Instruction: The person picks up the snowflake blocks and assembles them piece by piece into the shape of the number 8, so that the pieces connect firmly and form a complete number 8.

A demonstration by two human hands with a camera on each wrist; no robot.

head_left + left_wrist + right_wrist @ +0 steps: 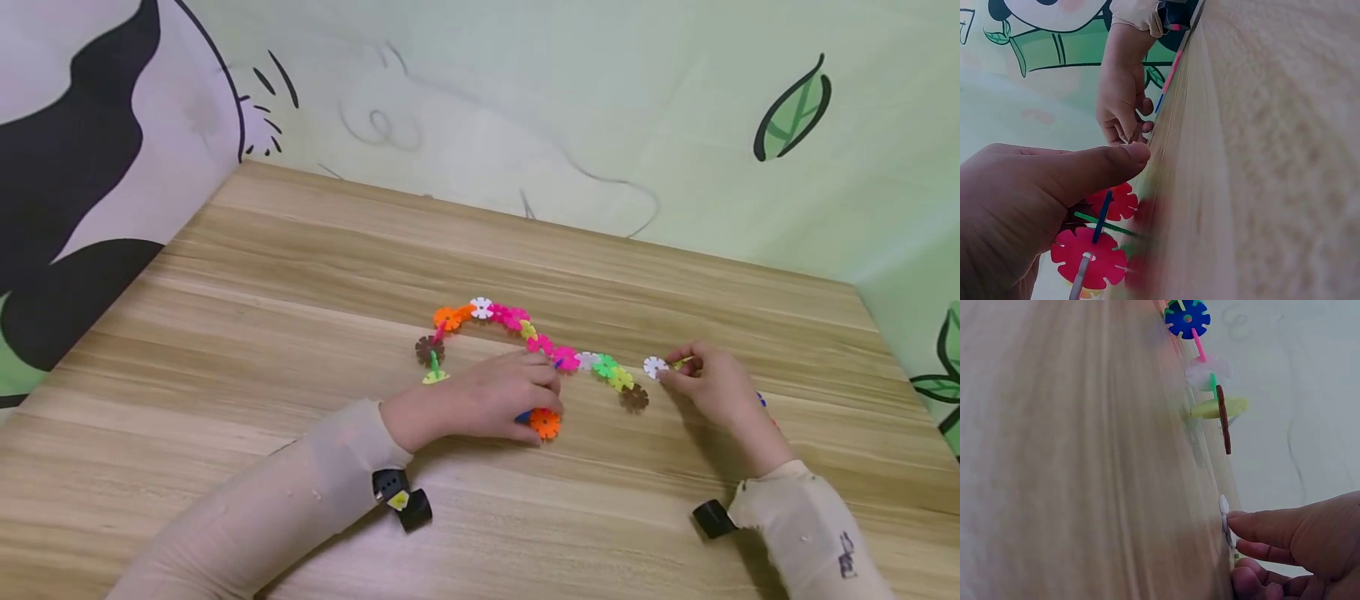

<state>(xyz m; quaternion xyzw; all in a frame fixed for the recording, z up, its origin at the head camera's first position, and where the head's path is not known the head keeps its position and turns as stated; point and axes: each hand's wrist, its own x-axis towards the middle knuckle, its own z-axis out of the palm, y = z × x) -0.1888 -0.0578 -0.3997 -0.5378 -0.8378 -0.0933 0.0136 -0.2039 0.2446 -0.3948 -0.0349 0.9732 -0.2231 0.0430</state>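
My right hand (716, 387) pinches a white disc (655, 367) flat on the table (300, 275), toward its right edge. My left hand (498, 396) curls over the chain (525, 333) mid-table, fingers on an orange disc (545, 422). The chain's brown end (634, 397) lies just left of the white disc, apart. Chain runs left-right; right hand is nearer that end.
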